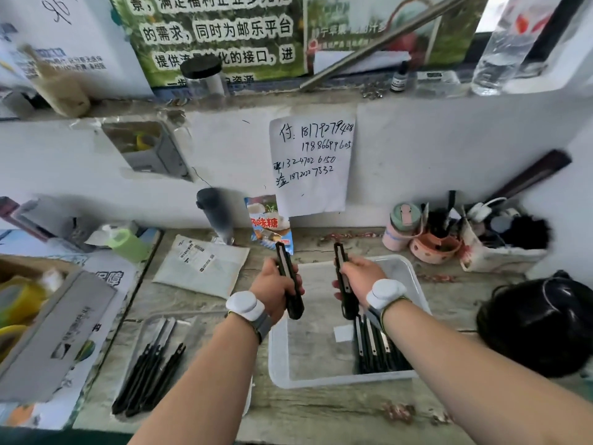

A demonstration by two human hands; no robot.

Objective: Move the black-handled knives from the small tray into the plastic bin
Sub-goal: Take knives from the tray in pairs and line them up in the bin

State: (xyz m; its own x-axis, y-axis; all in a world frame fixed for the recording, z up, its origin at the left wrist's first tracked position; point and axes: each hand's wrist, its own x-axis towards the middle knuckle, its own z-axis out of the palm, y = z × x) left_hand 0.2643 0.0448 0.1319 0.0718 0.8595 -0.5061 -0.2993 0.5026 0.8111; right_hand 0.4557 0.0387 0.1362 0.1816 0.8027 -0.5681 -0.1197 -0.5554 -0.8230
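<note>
My left hand (pixel 275 288) grips a black-handled knife (pixel 290 281), held upright at the left rim of the clear plastic bin (pixel 410 277). My right hand (pixel 359 277) holds a second black-handled knife (pixel 345 284) upright over the bin. Several black-handled knives (pixel 378 348) lie in the bin's near right part, partly hidden by my right forearm. To the left, the small clear tray (pixel 192 326) holds several more black-handled knives (pixel 150 377) lying lengthwise. Both wrists wear white bands.
A grey mailer (pixel 202 268) lies behind the tray. A cardboard box (pixel 54 335) with tape rolls stands at the left. Cups (pixel 402 226) and a cluttered bag (pixel 500 242) line the back right wall. A black helmet-like object (pixel 539 326) sits right of the bin.
</note>
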